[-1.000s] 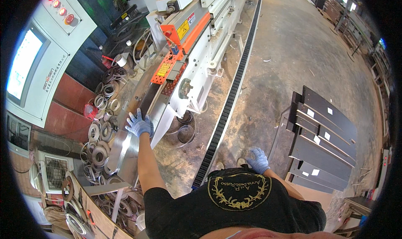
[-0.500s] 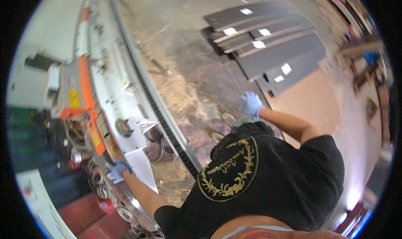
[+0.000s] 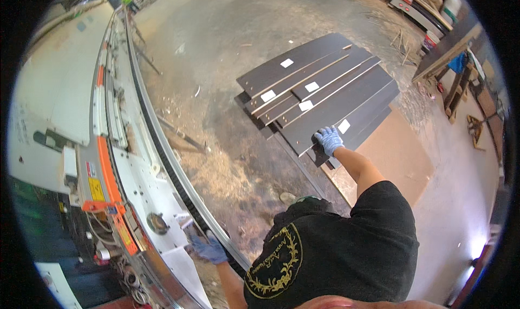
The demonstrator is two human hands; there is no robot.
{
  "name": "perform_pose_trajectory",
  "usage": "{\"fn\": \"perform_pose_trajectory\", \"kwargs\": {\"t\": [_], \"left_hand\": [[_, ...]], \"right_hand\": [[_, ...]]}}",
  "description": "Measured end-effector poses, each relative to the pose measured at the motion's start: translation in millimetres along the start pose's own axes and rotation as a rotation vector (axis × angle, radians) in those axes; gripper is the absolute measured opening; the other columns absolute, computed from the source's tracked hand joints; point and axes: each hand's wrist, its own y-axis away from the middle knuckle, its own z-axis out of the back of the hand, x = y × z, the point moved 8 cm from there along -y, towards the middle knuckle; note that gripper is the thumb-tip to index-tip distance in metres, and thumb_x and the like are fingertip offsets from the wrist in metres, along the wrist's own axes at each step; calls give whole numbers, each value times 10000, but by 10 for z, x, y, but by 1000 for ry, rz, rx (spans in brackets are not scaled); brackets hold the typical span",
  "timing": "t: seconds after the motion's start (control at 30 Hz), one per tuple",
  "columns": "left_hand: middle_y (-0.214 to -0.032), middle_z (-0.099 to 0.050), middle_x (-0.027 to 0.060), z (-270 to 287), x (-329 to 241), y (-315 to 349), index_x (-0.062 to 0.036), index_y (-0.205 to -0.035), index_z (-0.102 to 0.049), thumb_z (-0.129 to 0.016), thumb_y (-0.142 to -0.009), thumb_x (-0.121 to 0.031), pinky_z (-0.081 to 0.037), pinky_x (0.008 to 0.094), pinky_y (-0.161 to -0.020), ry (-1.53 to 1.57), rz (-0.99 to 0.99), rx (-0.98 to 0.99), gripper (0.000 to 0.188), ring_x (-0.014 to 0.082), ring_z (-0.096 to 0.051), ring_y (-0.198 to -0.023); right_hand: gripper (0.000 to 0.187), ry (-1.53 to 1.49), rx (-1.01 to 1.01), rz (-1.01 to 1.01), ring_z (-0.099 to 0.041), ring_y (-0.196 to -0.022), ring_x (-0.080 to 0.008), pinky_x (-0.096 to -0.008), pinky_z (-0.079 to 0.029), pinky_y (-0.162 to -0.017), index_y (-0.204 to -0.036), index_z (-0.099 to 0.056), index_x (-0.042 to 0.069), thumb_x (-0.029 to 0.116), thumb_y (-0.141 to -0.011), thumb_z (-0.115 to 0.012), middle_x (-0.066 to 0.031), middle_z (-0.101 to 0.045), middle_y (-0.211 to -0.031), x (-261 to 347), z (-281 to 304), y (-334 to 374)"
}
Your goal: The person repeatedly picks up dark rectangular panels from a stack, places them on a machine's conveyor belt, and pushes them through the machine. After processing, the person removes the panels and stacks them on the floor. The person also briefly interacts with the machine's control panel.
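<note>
My right hand (image 3: pixel 328 140), in a light blue glove, is at the near edge of the nearest dark panel (image 3: pixel 338 111), its fingers bent over that edge. Several other dark panels (image 3: pixel 295 65) lie in an overlapping stack beyond it, with white labels on top. Close to the long metal rail (image 3: pixel 187 192) at the left is my left hand (image 3: pixel 209 249), also gloved. It is low beside the white metal plate (image 3: pixel 176 260) of the machine. Blur and the machine parts keep its fingers from showing clearly.
A brown board (image 3: pixel 398 154) lies beneath and to the right of the stack. Orange guards (image 3: pixel 108 165) and cables run along the machine at left. Sawdust covers the concrete floor (image 3: pixel 225 171). A wooden trestle (image 3: pixel 457 87) stands at right, and a person in bright clothing (image 3: pixel 128 0) is far off.
My right hand has reached from over the floor onto the nearest panel. My left hand has left the machine's cable side and moved right to the rail. The view has shifted.
</note>
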Motion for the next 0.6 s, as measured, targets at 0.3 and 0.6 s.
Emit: {"fn": "perform_pose_trajectory", "kwargs": {"t": [0.3,0.6], "left_hand": [[-1174,-565,72,-1603,-1200,899,-51,-1304,-479,-623,-890,-163,-454,322,-924,1392,785,960,452,195,-547,-1067],[-1250,-502,179,-859,-791,567,-42,-1325,-397,-591,-900,-272,-561,389,-756,1357,530,599,521,281,-569,-1057]], "right_hand": [[548,-777,-339,767,-578,-955,-270,-522,-319,-941,-1114,-605,176,344,-611,-741,-78,-609,-960,1910,1533,765],[931,-527,-221,759,-465,-1227,-286,-519,-185,-1100,-1423,-330,212,389,-620,-768,-118,-520,-1281,1760,1199,894]]}}
